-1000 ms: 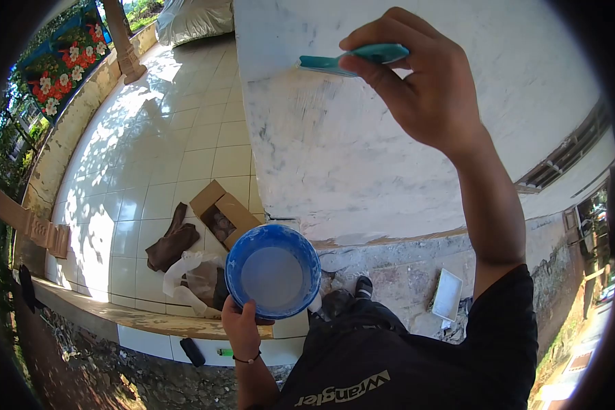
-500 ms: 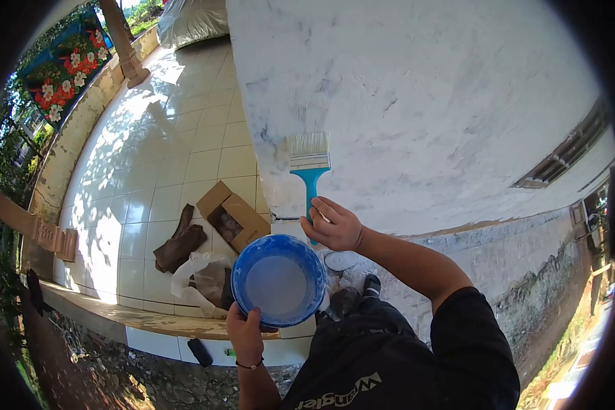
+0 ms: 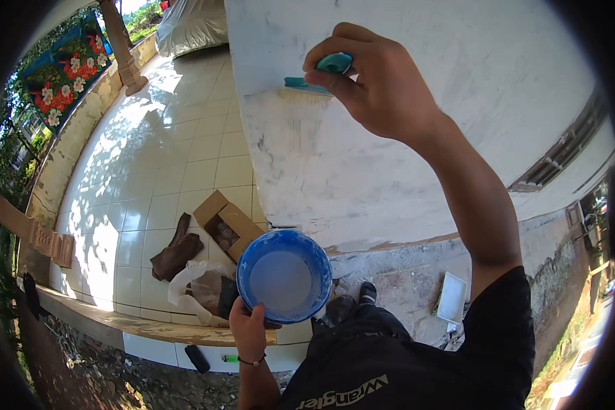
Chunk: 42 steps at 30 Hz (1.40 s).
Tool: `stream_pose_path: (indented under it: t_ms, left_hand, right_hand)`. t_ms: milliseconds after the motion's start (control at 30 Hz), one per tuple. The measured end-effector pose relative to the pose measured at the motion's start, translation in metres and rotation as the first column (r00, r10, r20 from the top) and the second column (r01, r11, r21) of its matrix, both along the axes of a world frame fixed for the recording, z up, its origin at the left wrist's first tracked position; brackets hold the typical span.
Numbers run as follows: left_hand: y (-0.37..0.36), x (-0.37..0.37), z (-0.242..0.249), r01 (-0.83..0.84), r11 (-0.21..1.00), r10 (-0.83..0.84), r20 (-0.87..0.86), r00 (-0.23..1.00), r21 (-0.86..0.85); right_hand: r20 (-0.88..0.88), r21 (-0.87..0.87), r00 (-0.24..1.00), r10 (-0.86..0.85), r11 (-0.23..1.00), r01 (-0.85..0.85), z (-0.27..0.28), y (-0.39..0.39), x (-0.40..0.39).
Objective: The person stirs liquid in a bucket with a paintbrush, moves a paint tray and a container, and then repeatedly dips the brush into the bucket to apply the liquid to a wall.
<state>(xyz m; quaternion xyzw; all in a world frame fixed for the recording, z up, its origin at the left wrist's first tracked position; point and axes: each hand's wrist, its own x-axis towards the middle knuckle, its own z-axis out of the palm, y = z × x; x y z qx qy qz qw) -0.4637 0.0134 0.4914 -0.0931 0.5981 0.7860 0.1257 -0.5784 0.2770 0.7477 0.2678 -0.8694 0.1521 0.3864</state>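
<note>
My left hand (image 3: 251,326) grips the near rim of a blue bucket (image 3: 283,316), thumb over the edge. Whitish liquid (image 3: 280,280) lies inside it. Raised high against the wall, my right hand (image 3: 379,82) is closed round the turquoise handle of a paintbrush (image 3: 335,63). The brush's head is seen nearly edge-on at the wall, and its bristles are mostly hidden. The white wall (image 3: 389,178) shows grey, streaky patches around and below the brush.
An open cardboard box (image 3: 236,222), a brown cloth-like item (image 3: 176,254) and a plastic bag (image 3: 201,283) lie on the tiled floor (image 3: 164,184). A white tray (image 3: 452,298) rests on the ground at right. A low ledge (image 3: 130,324) runs along the left front.
My right hand and the brush have moved up the wall, and the brush handle now points toward the camera. The bucket has shifted slightly right. The white tray has come into view.
</note>
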Motion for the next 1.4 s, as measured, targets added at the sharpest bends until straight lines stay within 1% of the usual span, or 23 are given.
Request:
stream_pose_path:
  t_ms: [67, 133, 167, 267, 333, 400, 533, 667, 733, 800, 833, 900, 967, 1000, 1033, 1100, 1167, 1200, 1233, 1267, 1300, 1367, 1400]
  left_hand:
    - [0.001, -0.001, 0.001, 0.019, 1.000, -0.020, 0.071, 0.997, 0.005]
    - [0.003, -0.002, -0.001, 0.006, 1.000, -0.006, -0.038, 0.999, 0.002]
    - [0.003, -0.002, -0.002, 0.005, 1.000, -0.005, -0.034, 0.999, 0.000]
    - [0.000, -0.003, -0.006, 0.009, 1.000, -0.008, -0.058, 0.998, 0.027]
    - [-0.003, -0.003, -0.010, 0.016, 0.999, -0.014, -0.038, 0.999, 0.049]
    - [-0.007, -0.001, -0.013, 0.008, 0.999, -0.007, -0.030, 1.000, 0.050]
    - [-0.016, 0.005, -0.028, -0.035, 0.999, 0.035, -0.029, 0.999, -0.007]
    - [-0.014, 0.007, -0.020, -0.029, 1.000, 0.029, -0.016, 0.999, -0.003]
    - [-0.011, 0.006, -0.011, -0.020, 1.000, 0.020, 0.015, 1.000, 0.015]
    - [-0.007, 0.005, -0.012, -0.022, 0.999, 0.022, -0.007, 1.000, 0.030]
    - [-0.005, 0.004, -0.012, -0.022, 0.999, 0.023, -0.029, 0.999, 0.043]
    - [-0.002, 0.002, -0.009, -0.016, 0.999, 0.017, -0.038, 0.999, 0.040]
    - [0.001, -0.001, -0.006, -0.010, 0.999, 0.012, -0.047, 0.999, 0.036]
    - [0.002, -0.002, -0.003, 0.003, 0.999, -0.002, -0.037, 0.999, 0.038]
    - [0.003, -0.003, 0.000, 0.017, 0.999, -0.016, -0.028, 0.999, 0.040]
    - [0.005, -0.003, 0.004, 0.034, 0.998, -0.033, -0.031, 0.999, 0.043]
    - [0.006, -0.004, 0.007, 0.047, 0.998, -0.045, -0.035, 0.998, 0.046]
    - [0.006, -0.003, 0.008, 0.050, 0.997, -0.048, -0.031, 0.998, 0.052]
    - [0.007, -0.003, 0.008, 0.049, 0.997, -0.048, -0.028, 0.998, 0.061]
    - [0.007, -0.004, 0.008, 0.046, 0.997, -0.043, -0.032, 0.999, 0.066]
    - [0.006, -0.004, 0.007, 0.054, 0.997, -0.053, -0.027, 0.998, 0.053]
    - [0.006, -0.006, 0.005, 0.060, 0.997, -0.059, -0.030, 0.998, 0.043]
    - [0.007, -0.006, 0.005, 0.059, 0.997, -0.058, -0.031, 0.998, 0.052]
  right_hand:
    - [-0.076, 0.036, 0.997, -0.003, 0.999, 0.006, 0.007, -0.005, 0.020]
    - [-0.250, 0.106, 0.968, 0.026, 0.994, 0.000, -0.009, -0.011, 0.037]
    - [-0.283, 0.109, 0.956, 0.081, 0.993, -0.052, -0.030, -0.011, 0.034]
    - [-0.467, 0.360, 0.880, 0.091, 0.928, 0.095, -0.120, -0.011, 0.021]
    - [-0.410, 0.425, 0.909, 0.070, 0.897, 0.122, -0.184, -0.009, 0.014]
    - [-0.374, 0.407, 0.927, 0.041, 0.905, 0.124, -0.229, -0.008, 0.011]
    - [-0.310, 0.371, 0.947, 0.088, 0.928, 0.035, -0.246, -0.017, 0.022]
    - [-0.157, 0.253, 0.982, 0.102, 0.966, -0.060, -0.223, -0.016, 0.032]
    - [0.033, 0.126, 0.999, 0.028, 0.992, -0.032, -0.199, -0.010, 0.020]
    - [0.137, -0.089, 0.989, 0.056, 0.995, -0.044, -0.145, 0.001, 0.003]
    - [0.183, -0.133, 0.983, 0.021, 0.991, 0.004, -0.114, 0.007, -0.004]
    - [0.275, -0.114, 0.957, -0.088, 0.986, 0.123, -0.050, 0.015, -0.012]
    - [0.115, -0.070, 0.990, -0.085, 0.993, 0.094, -0.005, 0.021, -0.018]
    - [0.123, 0.019, 0.967, -0.222, 0.975, 0.221, 0.016, 0.016, -0.013]
    - [0.061, 0.036, 0.971, -0.233, 0.972, 0.231, 0.031, 0.012, -0.010]
    - [0.235, 0.043, 0.953, -0.191, 0.982, 0.186, 0.082, 0.002, 0.018]
    - [0.144, -0.158, 0.974, -0.176, 0.967, 0.198, 0.092, 0.001, 0.021]
    - [0.034, -0.178, 0.995, -0.097, 0.979, 0.101, 0.093, -0.003, 0.032]
    - [0.029, -0.174, 0.995, -0.094, 0.980, 0.098, 0.087, 0.000, 0.036]
    - [-0.240, 0.022, 0.969, -0.054, 0.998, 0.061, 0.073, 0.007, 0.037]
    - [-0.480, 0.218, 0.876, 0.040, 0.973, 0.075, 0.058, 0.010, 0.037]
    - [-0.487, 0.297, 0.873, 0.025, 0.945, 0.138, 0.016, 0.001, 0.036]
    - [-0.553, 0.361, 0.831, 0.061, 0.916, 0.173, -0.014, 0.000, 0.025]
